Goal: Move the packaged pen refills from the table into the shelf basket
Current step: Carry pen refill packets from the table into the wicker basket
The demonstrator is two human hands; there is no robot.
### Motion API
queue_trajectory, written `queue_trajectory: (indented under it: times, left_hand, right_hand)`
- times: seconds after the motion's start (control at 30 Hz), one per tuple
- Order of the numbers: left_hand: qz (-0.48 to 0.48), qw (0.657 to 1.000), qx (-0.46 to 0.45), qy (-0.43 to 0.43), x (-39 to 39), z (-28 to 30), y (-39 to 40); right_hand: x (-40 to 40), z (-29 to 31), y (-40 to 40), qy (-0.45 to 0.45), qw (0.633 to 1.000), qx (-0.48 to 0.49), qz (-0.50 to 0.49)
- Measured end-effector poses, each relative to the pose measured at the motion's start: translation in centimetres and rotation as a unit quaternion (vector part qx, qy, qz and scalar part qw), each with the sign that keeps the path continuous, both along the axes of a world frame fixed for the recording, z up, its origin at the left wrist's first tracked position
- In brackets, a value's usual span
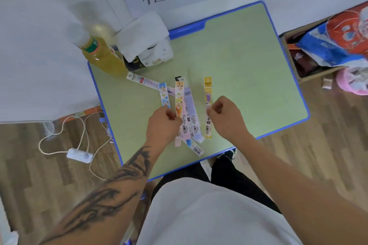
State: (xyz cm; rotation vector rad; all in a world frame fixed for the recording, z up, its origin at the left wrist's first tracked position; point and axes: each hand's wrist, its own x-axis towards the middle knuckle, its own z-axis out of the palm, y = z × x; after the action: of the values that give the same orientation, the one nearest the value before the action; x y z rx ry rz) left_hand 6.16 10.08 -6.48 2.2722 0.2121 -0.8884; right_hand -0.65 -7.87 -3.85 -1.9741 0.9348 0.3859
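A: Lying where, the refill packets [186, 109]?
B: On the green table [249, 69]; left hand [162, 123] is pinching several, right hand [225, 117] pinching the yellow packet [207, 89].
A: Anything crowding?
B: Juice bottle [103, 55] and tissue pack [147, 45] are standing behind

At the upper left corner of my desk [239, 61] stands a bottle of yellow drink [99, 53], with a tissue pack [147, 45] just beside it. A power strip [79, 155] with looping white cords lies on the wood floor at left. A cardboard box [310, 77] of colourful packages sits at right.
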Motion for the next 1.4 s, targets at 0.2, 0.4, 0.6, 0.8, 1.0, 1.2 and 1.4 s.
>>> queue_trajectory:
  times: [0.2, 0.4, 0.6, 0.8, 1.0, 1.2, 1.4]
  left_hand:
    - [0.002, 0.996, -0.086, -0.037, -1.9, 3.1, -3.4]
    - [0.003, 0.984, -0.179, -0.013, -7.3, 6.5, -11.2]
    - [-0.033, 0.96, -0.275, 0.031, -16.6, 10.5, -21.4]
    - [-0.128, 0.93, -0.332, 0.092, -26.4, 13.5, -31.7]
    - [-0.277, 0.893, -0.33, 0.133, -34.9, 15.3, -39.8]
    - [-0.352, 0.869, -0.303, 0.168, -40.0, 15.2, -47.9]
    - [-0.401, 0.838, -0.293, 0.226, -43.7, 14.4, -57.9]
  right_hand:
    - [-4.5, 2.3, -2.9, -0.079, 0.988, 0.048, -0.124]
    - [-11.8, 5.5, -7.9, -0.134, 0.969, 0.09, -0.185]
    - [-21.7, 8.8, -15.2, -0.225, 0.918, 0.13, -0.3]
    - [-32.8, 11.5, -22.3, -0.298, 0.851, 0.158, -0.403]
    - [-42.4, 12.4, -27.9, -0.332, 0.802, 0.13, -0.479]
    - [-48.1, 12.4, -33.2, -0.357, 0.726, 0.137, -0.571]
    - [-52.1, 11.9, -40.2, -0.342, 0.686, 0.127, -0.629]
